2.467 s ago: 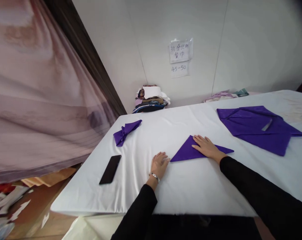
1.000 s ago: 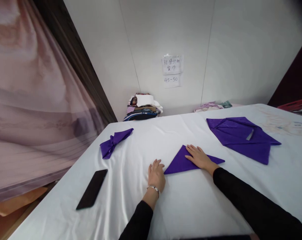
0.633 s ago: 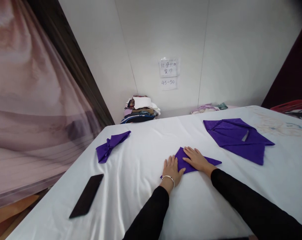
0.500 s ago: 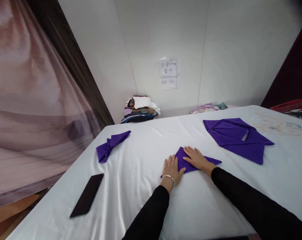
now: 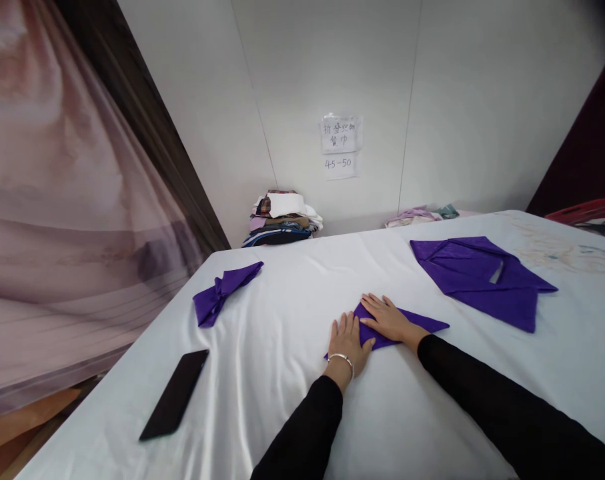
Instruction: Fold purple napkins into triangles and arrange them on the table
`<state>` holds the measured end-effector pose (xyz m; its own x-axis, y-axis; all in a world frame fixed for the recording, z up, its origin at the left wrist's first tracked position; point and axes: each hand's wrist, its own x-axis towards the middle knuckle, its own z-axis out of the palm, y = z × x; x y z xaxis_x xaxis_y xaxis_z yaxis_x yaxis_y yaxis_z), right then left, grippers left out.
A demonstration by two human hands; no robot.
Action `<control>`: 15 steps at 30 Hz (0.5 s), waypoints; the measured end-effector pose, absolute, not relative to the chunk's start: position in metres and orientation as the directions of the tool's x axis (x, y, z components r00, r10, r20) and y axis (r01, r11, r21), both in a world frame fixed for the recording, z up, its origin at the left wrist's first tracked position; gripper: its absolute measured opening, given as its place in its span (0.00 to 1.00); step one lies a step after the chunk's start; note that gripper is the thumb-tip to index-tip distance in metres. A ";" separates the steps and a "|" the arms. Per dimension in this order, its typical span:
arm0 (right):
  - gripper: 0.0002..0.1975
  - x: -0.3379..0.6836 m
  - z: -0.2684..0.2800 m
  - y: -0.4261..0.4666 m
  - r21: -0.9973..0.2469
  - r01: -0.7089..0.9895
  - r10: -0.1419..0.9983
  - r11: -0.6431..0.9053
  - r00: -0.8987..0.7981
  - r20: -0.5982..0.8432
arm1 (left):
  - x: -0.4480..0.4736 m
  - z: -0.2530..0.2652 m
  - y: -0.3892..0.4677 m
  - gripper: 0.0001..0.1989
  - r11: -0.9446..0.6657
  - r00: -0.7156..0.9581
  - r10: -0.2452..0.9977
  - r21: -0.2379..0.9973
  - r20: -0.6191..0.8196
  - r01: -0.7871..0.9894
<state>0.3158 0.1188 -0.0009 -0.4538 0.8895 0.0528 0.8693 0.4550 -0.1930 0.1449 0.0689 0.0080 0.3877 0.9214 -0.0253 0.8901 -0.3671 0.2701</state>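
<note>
A flat, pointy purple cloth (image 5: 426, 322) was covered by the left hand (image 5: 349, 343) and right hand (image 5: 388, 320), fingers (image 5: 342, 326) spread, nothing gripped.

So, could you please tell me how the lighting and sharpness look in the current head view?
Head view: light is soft, with a pale sheen along folds of the white tablecloth; the pink curtain looks soft and stretched toward the left edge; the top right corner darkens to black; the left hand and right hand show clearly over the folded purple cloth.
</note>
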 end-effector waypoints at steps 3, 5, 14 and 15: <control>0.34 0.316 0.002 0.119 -0.194 0.867 0.887 0.460 -0.458 0.055 | 0.144 0.009 0.069 0.34 -0.361 0.384 0.923 0.274 -0.034 0.892; 0.34 0.316 0.002 0.119 -0.197 0.866 0.887 0.460 -0.458 0.059 | 0.147 0.011 0.070 0.34 -0.347 0.373 0.927 0.281 -0.046 0.895; 0.28 0.318 -0.002 0.120 -0.193 0.858 0.879 0.475 -0.473 0.060 | 0.183 0.018 0.082 0.40 -0.429 0.436 0.898 0.319 0.051 0.845; 0.28 0.318 -0.001 0.120 -0.194 0.861 0.881 0.471 -0.468 0.062 | 0.184 0.016 0.084 0.41 -0.426 0.439 0.898 0.327 0.037 0.844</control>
<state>0.3176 0.1198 -0.0007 -0.4682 0.8814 0.0623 0.8607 0.4709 -0.1936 0.1837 0.0837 0.0164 0.4390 0.8977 0.0373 0.8437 -0.4261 0.3265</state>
